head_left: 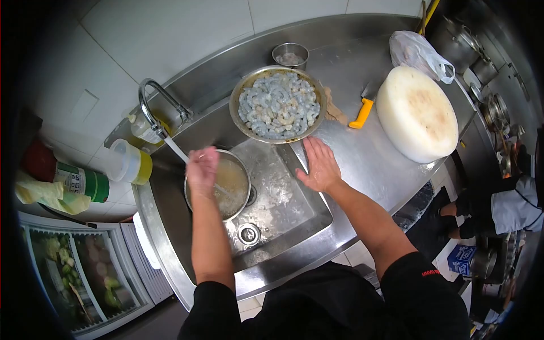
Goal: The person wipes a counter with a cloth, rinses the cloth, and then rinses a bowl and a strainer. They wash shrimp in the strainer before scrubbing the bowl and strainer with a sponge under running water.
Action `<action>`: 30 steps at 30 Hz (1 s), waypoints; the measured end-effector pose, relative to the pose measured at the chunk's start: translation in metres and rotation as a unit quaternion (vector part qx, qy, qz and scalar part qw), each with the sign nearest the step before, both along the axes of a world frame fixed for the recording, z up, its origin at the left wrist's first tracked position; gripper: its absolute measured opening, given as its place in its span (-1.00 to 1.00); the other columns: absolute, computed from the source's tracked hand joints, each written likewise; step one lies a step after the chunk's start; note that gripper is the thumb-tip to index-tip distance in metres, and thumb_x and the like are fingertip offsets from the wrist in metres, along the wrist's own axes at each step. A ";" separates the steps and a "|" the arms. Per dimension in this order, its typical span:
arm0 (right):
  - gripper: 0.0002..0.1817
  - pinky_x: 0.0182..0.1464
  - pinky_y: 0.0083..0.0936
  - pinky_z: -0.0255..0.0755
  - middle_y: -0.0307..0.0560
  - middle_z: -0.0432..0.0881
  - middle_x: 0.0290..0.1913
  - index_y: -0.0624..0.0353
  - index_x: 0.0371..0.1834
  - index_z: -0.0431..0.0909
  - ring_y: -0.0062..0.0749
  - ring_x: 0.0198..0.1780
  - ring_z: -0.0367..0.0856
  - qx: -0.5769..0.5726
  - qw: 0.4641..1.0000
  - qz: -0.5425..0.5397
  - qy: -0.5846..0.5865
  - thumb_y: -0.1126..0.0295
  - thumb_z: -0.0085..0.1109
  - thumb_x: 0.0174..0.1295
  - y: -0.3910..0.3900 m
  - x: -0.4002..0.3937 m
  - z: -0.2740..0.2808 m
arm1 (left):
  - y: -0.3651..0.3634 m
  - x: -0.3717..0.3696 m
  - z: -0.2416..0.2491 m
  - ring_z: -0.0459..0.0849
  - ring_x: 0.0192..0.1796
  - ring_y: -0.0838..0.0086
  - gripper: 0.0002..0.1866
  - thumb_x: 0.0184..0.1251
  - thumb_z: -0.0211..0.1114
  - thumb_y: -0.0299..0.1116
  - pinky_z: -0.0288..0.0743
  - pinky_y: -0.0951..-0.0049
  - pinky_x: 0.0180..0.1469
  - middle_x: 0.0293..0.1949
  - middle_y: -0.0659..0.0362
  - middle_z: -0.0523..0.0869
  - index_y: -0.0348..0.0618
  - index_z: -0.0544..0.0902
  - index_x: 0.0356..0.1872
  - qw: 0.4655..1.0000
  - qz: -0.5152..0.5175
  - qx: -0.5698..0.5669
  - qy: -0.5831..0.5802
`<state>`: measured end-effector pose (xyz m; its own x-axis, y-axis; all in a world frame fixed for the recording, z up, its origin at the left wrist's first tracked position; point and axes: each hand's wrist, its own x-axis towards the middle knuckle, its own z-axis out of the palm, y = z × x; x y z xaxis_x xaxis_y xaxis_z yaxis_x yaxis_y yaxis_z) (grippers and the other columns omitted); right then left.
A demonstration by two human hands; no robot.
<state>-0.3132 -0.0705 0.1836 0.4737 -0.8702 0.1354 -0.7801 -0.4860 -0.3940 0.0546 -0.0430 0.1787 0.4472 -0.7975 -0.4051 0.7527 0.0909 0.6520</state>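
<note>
Water from the curved faucet [150,107] streams onto my left hand [202,171], which is held above a round metal pot [247,180] in the sink. This hand looks open and slightly cupped, with nothing seen in it. Cloudy liquid fills the pot, and water splashes into it. My right hand [321,165] lies open on the sink's right rim, fingers stretched toward a large metal bowl [234,118]. That bowl, heaped with peeled grey shrimp [277,107], stands at the sink's back edge.
Right of the bowl lie an orange-handled knife [361,114] and a thick round white chopping block [419,113]. Behind are a small metal bowl [290,55] and a plastic bag [419,54]. Plastic containers [130,162] stand left. Another person [515,207] is at far right.
</note>
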 end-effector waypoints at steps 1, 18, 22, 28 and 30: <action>-0.05 0.54 -0.15 -0.10 0.22 0.12 0.48 0.31 0.49 0.05 0.04 0.54 0.01 0.004 1.000 -0.002 0.005 0.03 0.21 0.11 0.003 -0.001 0.000 | 0.002 0.020 0.000 0.71 -0.12 0.29 -0.72 0.56 0.03 -0.15 0.67 0.19 0.01 -0.28 0.09 0.64 -0.19 0.44 -0.15 0.997 0.065 -0.019 0.031; 0.00 0.59 -0.12 -0.32 0.32 -0.07 0.56 0.33 0.53 -0.01 0.16 0.60 -0.21 -0.018 0.989 -0.135 0.058 -0.10 0.15 0.17 0.010 0.006 0.010 | -0.009 0.001 0.084 0.70 -0.29 0.28 -0.65 0.52 -0.07 -0.36 0.66 0.26 -0.22 -0.33 0.08 0.59 -0.31 0.38 0.20 0.951 -0.060 0.148 -0.264; 0.09 0.59 -0.08 -0.36 0.33 -0.21 0.60 0.41 0.56 -0.15 0.13 0.62 -0.29 0.055 0.966 -0.239 0.080 -0.29 -0.05 0.27 -0.007 0.016 0.003 | -0.011 0.023 0.047 0.69 -0.03 0.14 -0.65 0.52 -0.03 -0.33 0.66 0.19 -0.11 -0.10 -0.03 0.61 -0.30 0.34 0.21 0.958 -0.059 0.169 -0.226; 0.03 0.60 -0.12 -0.41 0.33 -0.15 0.60 0.45 0.54 -0.10 0.09 0.63 -0.29 0.028 0.966 -0.239 0.099 -0.23 -0.06 0.29 -0.010 0.022 -0.012 | -0.040 0.093 0.000 0.63 0.10 -0.01 -0.71 0.53 0.04 -0.23 0.63 -0.06 0.12 0.07 -0.17 0.55 -0.29 0.41 -0.01 0.998 0.029 0.031 -0.039; -0.05 0.59 -0.13 -0.31 0.36 -0.05 0.57 0.44 0.51 0.00 0.14 0.61 -0.17 0.030 0.988 -0.126 0.086 -0.17 -0.05 0.32 0.006 0.034 -0.007 | -0.059 0.111 -0.004 0.66 0.05 -0.02 -0.74 0.52 0.05 -0.22 0.63 -0.11 0.12 -0.03 -0.20 0.59 -0.25 0.45 -0.20 0.998 0.063 0.009 -0.018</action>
<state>-0.2788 -0.0646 0.1767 0.2522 -0.9675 0.0159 -0.9314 -0.2472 -0.2672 0.1657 -0.1021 0.1747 0.5579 -0.7267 -0.4007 0.7122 0.1714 0.6808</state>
